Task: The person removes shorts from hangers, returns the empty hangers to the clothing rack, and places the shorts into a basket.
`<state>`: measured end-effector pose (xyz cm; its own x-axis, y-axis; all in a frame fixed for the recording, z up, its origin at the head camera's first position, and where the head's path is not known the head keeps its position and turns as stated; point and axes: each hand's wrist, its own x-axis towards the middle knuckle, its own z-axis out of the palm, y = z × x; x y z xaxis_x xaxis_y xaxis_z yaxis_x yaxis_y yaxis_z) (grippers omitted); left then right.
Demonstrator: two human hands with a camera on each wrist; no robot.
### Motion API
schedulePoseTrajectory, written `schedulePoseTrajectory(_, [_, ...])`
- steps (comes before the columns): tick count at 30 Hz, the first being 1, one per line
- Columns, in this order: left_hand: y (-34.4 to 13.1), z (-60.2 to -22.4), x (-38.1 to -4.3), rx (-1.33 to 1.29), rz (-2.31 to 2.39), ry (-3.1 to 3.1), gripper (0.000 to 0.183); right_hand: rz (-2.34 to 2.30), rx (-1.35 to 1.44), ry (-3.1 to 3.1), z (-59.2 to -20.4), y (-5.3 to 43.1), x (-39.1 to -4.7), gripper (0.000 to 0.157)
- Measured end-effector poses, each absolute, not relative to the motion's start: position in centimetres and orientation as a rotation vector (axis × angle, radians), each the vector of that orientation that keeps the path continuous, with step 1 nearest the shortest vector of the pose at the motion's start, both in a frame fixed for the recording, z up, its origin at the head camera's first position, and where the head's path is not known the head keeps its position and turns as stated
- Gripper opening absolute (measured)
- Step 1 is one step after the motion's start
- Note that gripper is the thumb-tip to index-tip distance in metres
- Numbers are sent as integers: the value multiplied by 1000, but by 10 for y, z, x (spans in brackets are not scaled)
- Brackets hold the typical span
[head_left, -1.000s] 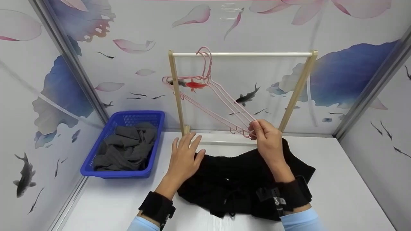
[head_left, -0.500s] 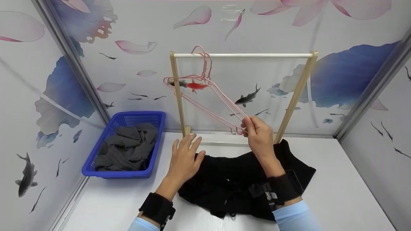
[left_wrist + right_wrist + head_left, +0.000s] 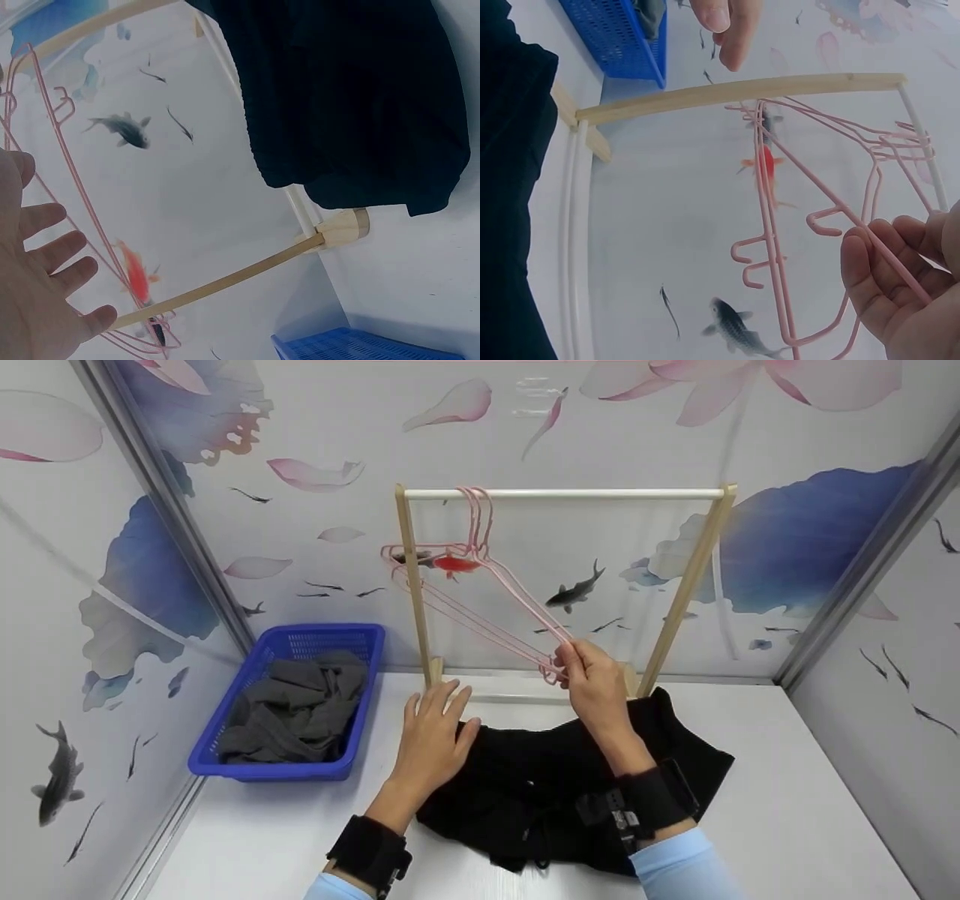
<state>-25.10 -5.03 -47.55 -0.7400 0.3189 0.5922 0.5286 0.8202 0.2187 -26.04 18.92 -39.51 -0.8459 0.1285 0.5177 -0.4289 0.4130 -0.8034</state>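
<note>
Several pink hangers (image 3: 517,585) are at the rack's white rail (image 3: 600,494), their hooks up at it near the left post. My right hand (image 3: 598,686) grips the lower right corner of the hangers, thumb on top; in the right wrist view the fingers (image 3: 870,277) curl round a pink bar. My left hand (image 3: 431,735) is spread with relaxed fingers above the left end of a black garment (image 3: 540,780) with a drawstring. In the left wrist view the left hand (image 3: 45,255) holds nothing.
A blue basket (image 3: 196,761) with a crumpled grey garment (image 3: 300,705) stands on the white table (image 3: 795,810) at the left. The rack's wooden posts (image 3: 686,592) rise behind the black garment. Patterned walls enclose the table at the back and sides.
My right hand has moved left with the hangers. The hook that stood higher above the rail has come down to it, beside the other. The left hand has stayed in place.
</note>
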Motion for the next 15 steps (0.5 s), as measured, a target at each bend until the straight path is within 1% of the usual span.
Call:
schedulePoseTrajectory(4, [-47, -476, -252, -625, -521, -2444, 44, 1463, 293, -2184, -398, 192, -261, 23])
schedulePoseTrajectory(8, [-44, -477, -250, -636, -554, -2464, 45, 1456, 348, -2212, -402, 199, -259, 18])
schedulePoseTrajectory(11, [-42, -480, -247, -631, -579, -2474, 45, 1400, 364, -2249, -405, 207, -256, 14])
schedulePoseTrajectory(15, [-39, -486, -245, -617, -596, -2468, 44, 1309, 362, -2310, -409, 218, -252, 13])
